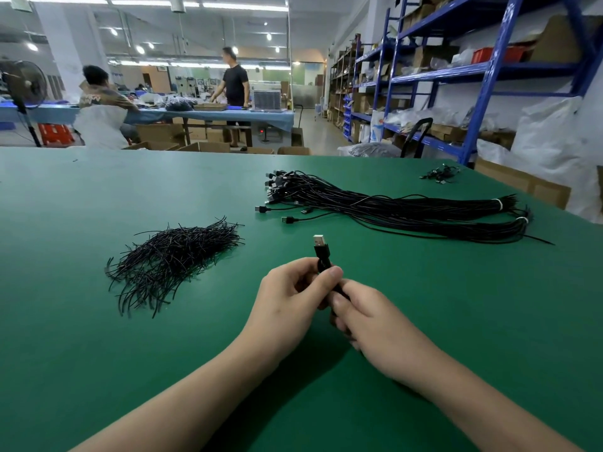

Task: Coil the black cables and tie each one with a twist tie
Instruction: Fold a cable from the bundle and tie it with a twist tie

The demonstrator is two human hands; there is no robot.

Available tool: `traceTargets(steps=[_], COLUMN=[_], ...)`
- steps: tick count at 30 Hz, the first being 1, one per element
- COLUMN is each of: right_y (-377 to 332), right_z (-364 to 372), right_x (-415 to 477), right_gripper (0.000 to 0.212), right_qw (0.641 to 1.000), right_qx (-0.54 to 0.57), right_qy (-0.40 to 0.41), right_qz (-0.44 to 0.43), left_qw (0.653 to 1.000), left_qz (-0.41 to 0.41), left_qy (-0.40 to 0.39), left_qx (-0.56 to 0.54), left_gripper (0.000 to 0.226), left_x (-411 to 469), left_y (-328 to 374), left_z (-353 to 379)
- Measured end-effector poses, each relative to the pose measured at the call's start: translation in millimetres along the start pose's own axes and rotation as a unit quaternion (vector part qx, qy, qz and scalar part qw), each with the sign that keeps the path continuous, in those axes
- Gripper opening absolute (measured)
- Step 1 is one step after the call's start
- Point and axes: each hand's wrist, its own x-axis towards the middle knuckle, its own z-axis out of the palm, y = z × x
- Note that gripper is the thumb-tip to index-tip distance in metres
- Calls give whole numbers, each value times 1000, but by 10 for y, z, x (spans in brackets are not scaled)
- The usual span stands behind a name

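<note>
Table [98, 321]: plain green. Twist ties [173, 259], near left: black. Cable bundle [408, 207], far right: black, white bands [497, 203]. Held cable [323, 254]: black, silver plug tip. Shelving [483, 79], far right: blue.

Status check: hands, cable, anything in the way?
Left hand and right hand both grip one black cable, USB plug up. Twist tie pile lies left, apart. Cable bundle beyond; nothing between.

A green table [98, 321] fills the foreground. Beyond it a seated person [101, 109] and a standing person [235, 89] are at a blue table [208, 116], with a fan [24, 84] far left. Blue shelves [483, 76] of boxes stand on the right.
</note>
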Motion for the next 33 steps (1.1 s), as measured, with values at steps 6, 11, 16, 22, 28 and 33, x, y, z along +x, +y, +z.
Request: traceTargets(steps=[6, 11, 16, 22, 28, 33], right_y=[-11, -10, 4, -20, -6, 4], right_z=[-62, -111, -91, -4, -29, -67], right_x=[-3, -20, -34, -23, -18, -19], right_gripper=[41, 34, 29, 29, 31, 30], right_qw=[965, 907, 902, 965, 985, 987], right_qx=[240, 379, 393, 250, 170, 151], right_qy=[-77, -143, -152, -73, 0, 30], right_qz=[66, 117, 91, 13, 27, 51], left_qw=[1000, 998, 996, 997, 998, 824], left_qz=[-12, -1, -4, -4, -20, -16], left_qy=[-16, -42, -51, -21, -16, 199], left_qx=[-12, -51, -79, -72, 60, 530], left_gripper=[32, 30, 27, 27, 49, 33], left_x=[17, 12, 7, 45, 150, 306], left_y=[-4, 31, 57, 23, -15, -73], left_z=[-13, -12, -8, -33, -227, -922])
